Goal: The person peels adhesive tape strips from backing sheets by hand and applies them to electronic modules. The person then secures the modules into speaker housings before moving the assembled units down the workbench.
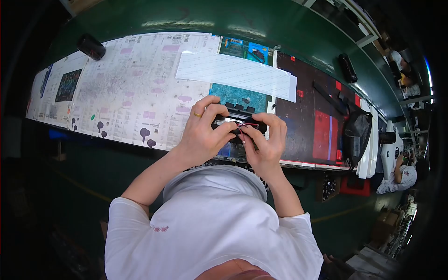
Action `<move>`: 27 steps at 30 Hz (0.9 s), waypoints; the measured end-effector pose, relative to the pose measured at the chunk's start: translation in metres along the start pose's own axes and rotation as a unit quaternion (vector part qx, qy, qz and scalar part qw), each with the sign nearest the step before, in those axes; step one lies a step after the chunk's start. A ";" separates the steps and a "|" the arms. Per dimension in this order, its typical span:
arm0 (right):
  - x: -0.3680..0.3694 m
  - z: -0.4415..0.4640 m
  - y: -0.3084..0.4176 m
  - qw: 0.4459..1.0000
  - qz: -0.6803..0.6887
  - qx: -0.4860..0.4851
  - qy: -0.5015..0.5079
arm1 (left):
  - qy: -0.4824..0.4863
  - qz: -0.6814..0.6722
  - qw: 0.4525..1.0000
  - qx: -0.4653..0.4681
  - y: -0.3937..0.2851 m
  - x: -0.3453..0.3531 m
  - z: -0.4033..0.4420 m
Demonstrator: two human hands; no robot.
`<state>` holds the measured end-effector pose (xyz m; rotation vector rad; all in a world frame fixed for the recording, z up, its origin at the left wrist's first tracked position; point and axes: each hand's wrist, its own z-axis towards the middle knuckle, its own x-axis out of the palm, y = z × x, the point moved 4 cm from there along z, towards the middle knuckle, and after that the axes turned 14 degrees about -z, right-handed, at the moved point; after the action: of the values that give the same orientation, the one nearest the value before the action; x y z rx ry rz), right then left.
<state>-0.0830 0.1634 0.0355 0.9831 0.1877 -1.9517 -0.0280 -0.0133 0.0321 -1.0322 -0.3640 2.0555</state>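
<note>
A black plastic housing (240,110) with a row of raised blocks along its far edge lies at the near side of the table, between my two hands. Thin red and black wires (243,125) cross its middle. My left hand (205,129), with a ring on one finger, is closed around the housing's left end, its thumb and a fingertip by the wires. From the other side my right hand (266,142) grips the right end, its thumb close to the wires. The fingers hide much of the housing and whatever their tips pinch.
White printed sheets (233,71) lie just beyond the housing. A dark cylinder (91,46) stands at the far left, and a black mesh bag (358,133) sits at the right end. Another black object (347,68) rests beyond the table. Another person (402,176) sits farther right.
</note>
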 end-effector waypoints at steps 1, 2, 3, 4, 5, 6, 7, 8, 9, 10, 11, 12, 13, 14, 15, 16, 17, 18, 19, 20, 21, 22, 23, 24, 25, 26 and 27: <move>0.002 0.004 0.000 0.999 0.030 0.011 0.014 | 0.005 -0.011 1.000 -0.008 0.001 0.000 0.002; 0.004 0.006 -0.001 0.998 0.060 0.023 0.028 | 0.013 -0.023 1.000 -0.015 0.002 0.000 0.004; 0.009 0.006 -0.002 0.996 0.068 0.029 0.043 | 0.020 -0.035 0.999 -0.021 0.004 0.001 0.005; 0.010 0.005 -0.004 0.995 0.075 0.030 0.052 | 0.027 -0.045 0.998 -0.027 0.005 0.003 0.007; 0.012 0.005 -0.008 0.994 0.087 0.027 0.059 | 0.030 -0.054 0.997 -0.038 0.005 0.002 0.007; 0.014 0.005 -0.010 0.992 0.103 0.021 0.065 | 0.033 -0.058 0.997 -0.049 0.005 0.000 0.006; 0.013 0.003 -0.014 0.993 0.102 0.019 0.058 | 0.032 -0.055 0.996 -0.060 0.006 -0.005 0.005; 0.011 0.000 -0.019 0.995 0.086 0.019 0.052 | 0.020 -0.037 0.998 -0.035 0.008 -0.007 0.005; 0.010 -0.002 -0.024 0.996 0.069 0.011 0.051 | 0.007 -0.038 0.999 -0.018 0.010 -0.007 0.002; 0.006 -0.002 -0.025 0.997 0.056 0.007 0.055 | -0.006 -0.037 0.999 0.000 0.013 -0.010 0.000; 0.005 -0.002 -0.026 0.997 0.051 0.003 0.056 | -0.005 -0.059 0.998 0.016 0.018 -0.015 0.001; 0.007 -0.003 -0.029 0.996 0.059 -0.010 0.062 | -0.003 -0.083 0.996 0.034 0.023 -0.022 0.002; 0.009 -0.007 -0.030 0.993 0.082 0.010 0.084 | -0.019 -0.115 0.993 0.035 0.034 -0.030 0.002; 0.011 -0.009 -0.033 0.989 0.101 0.030 0.107 | -0.051 -0.058 0.997 0.015 0.051 -0.045 0.006; 0.013 -0.010 -0.033 0.989 0.103 0.023 0.103 | -0.081 -0.003 0.997 -0.005 0.072 -0.069 0.013; 0.015 -0.011 -0.033 0.990 0.103 0.019 0.099 | -0.110 0.048 0.992 -0.025 0.094 -0.096 0.020; 0.016 -0.012 -0.032 0.990 0.102 0.015 0.097 | -0.124 0.151 0.980 -0.046 0.124 -0.127 0.031; 0.017 -0.012 -0.032 0.989 0.110 0.016 0.094 | -0.155 0.242 0.954 -0.083 0.152 -0.161 0.041; 0.018 -0.013 -0.032 0.989 0.116 0.018 0.090 | -0.176 0.401 0.899 -0.003 0.182 -0.199 0.049; 0.019 -0.013 -0.033 0.989 0.120 0.022 0.085 | -0.170 0.512 0.840 -0.063 0.203 -0.238 0.059; 0.019 -0.013 -0.033 0.989 0.122 0.027 0.083 | -0.166 0.591 0.783 -0.100 0.227 -0.273 0.058; 0.018 -0.011 -0.034 0.987 0.128 0.019 0.091 | -0.149 0.645 0.737 -0.137 0.256 -0.303 0.051; 0.016 -0.009 -0.035 0.986 0.131 0.016 0.099 | -0.096 0.682 0.699 -0.193 0.264 -0.323 0.049; 0.013 -0.008 -0.038 0.986 0.131 0.015 0.106 | -0.105 0.643 0.717 -0.249 0.271 -0.336 0.042; 0.010 -0.005 -0.042 0.982 0.143 0.030 0.119 | -0.095 0.622 0.734 -0.254 0.274 -0.343 0.036; 0.006 0.001 -0.047 0.977 0.166 0.037 0.127 | -0.084 0.601 0.752 -0.258 0.276 -0.347 0.033; 0.001 0.009 -0.054 0.972 0.190 0.042 0.135 | -0.072 0.613 0.762 -0.195 0.268 -0.344 0.032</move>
<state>-0.1309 0.1887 0.0277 1.2405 0.0627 -1.4855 -0.0703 -0.4442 0.0919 -1.6212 -0.1806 3.3444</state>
